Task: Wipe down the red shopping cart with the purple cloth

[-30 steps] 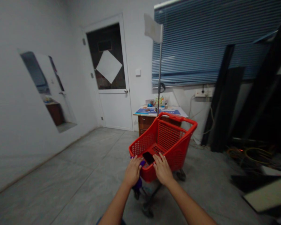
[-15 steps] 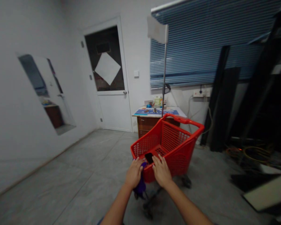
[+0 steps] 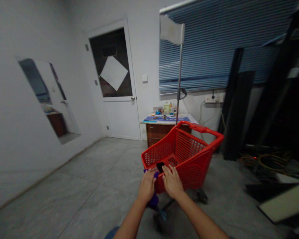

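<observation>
A red plastic shopping cart (image 3: 191,172) stands in front of me, its near rim under both hands. My left hand (image 3: 147,185) is closed on a purple cloth (image 3: 153,199), pressing it over the left part of that rim; part of the cloth hangs down outside. To the right, my right hand (image 3: 172,181) grips the rim with its fingers lying over the edge. Just beyond its fingertips, a black phone-like object (image 3: 160,166) lies inside the basket. From the cart's far end rises a metal pole (image 3: 179,69) bearing a white flag (image 3: 171,30).
Behind the cart is a brown desk (image 3: 156,132) with small items on top. A white door (image 3: 121,118) is at the back, a mirror (image 3: 52,103) on the left wall. Dark panels (image 3: 239,116), cables (image 3: 269,162) and a pale board (image 3: 285,202) are at the right.
The cart has shifted slightly to the right, its flag and pole swinging right with it. My left hand has moved a little right with the purple cloth; my right hand stays almost in place.
</observation>
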`<action>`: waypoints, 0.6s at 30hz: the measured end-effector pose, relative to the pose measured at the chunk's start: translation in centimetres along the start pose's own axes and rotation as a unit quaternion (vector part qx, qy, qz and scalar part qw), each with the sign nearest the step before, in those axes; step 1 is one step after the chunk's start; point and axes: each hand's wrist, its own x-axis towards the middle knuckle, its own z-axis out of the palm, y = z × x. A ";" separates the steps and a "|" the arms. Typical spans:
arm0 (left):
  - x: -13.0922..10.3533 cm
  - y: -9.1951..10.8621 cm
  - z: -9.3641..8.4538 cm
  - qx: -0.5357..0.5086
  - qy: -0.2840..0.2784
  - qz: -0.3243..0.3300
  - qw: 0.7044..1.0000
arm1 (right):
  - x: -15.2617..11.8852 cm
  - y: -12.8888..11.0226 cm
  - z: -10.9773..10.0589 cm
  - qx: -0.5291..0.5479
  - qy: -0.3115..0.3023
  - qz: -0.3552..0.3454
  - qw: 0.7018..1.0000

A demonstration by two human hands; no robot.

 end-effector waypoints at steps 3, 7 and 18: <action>0.2 -0.8 -0.4 0.005 -0.013 0.016 1.000 | 0.2 1.6 -0.9 -0.020 -0.015 -0.024 0.999; 0.4 -1.7 -0.3 0.013 -0.006 0.001 1.000 | 0.5 4.0 -2.1 -0.055 -0.010 0.021 0.998; 1.8 2.2 2.2 0.042 0.061 -0.046 0.996 | 0.6 3.6 -2.2 -0.048 -0.009 0.017 0.999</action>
